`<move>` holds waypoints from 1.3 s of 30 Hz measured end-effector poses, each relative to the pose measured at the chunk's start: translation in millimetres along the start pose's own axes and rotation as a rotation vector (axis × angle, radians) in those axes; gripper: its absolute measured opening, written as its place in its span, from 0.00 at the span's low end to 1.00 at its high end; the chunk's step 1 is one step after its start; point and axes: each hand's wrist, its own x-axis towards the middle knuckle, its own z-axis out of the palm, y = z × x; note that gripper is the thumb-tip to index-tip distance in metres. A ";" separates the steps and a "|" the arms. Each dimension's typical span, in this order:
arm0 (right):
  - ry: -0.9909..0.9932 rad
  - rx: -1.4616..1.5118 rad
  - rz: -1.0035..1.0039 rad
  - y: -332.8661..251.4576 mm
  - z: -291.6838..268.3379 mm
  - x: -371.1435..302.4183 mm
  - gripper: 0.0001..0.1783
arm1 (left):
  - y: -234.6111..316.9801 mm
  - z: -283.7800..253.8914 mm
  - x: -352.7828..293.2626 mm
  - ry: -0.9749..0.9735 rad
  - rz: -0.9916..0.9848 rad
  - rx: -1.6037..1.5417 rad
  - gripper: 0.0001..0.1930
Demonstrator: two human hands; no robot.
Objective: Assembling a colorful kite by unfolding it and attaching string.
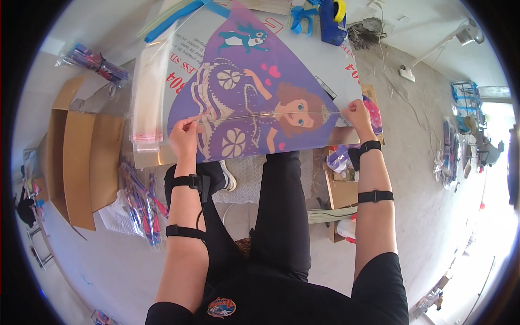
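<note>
A purple kite (227,114) with a cartoon princess and a teal-and-white animal printed on it lies spread over the board-topped table in front of me. Across its lower part runs a thin, pale rod or cord (254,115), roughly left to right. My left hand (183,136) is closed in a pinch at the kite's left side, at the left end of that thin line. At the right corner of the kite, my right hand (358,118) is also closed, fingertips together near the line's other end. Exactly what sits between the fingers is too small to make out.
Clear plastic sleeves (149,97) lie along the table's left edge. A blue tape dispenser (332,24) and blue strips (173,20) are at the far side. An open cardboard box (81,162) and bundled wrapped kites (143,200) stand left; another carton (342,189) is below right.
</note>
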 end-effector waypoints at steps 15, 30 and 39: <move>0.001 -0.152 -0.027 -11.5 -5.2 -5.5 0.26 | 6.5 3.5 -2.7 -0.005 -0.009 -0.007 0.09; 0.034 -0.114 -0.034 -7.5 -2.9 -4.7 0.25 | 8.5 1.1 -0.8 0.040 0.058 0.123 0.12; 0.053 -0.126 -0.071 -2.0 -1.7 -3.4 0.24 | 22.3 14.7 -8.6 0.069 0.268 0.159 0.05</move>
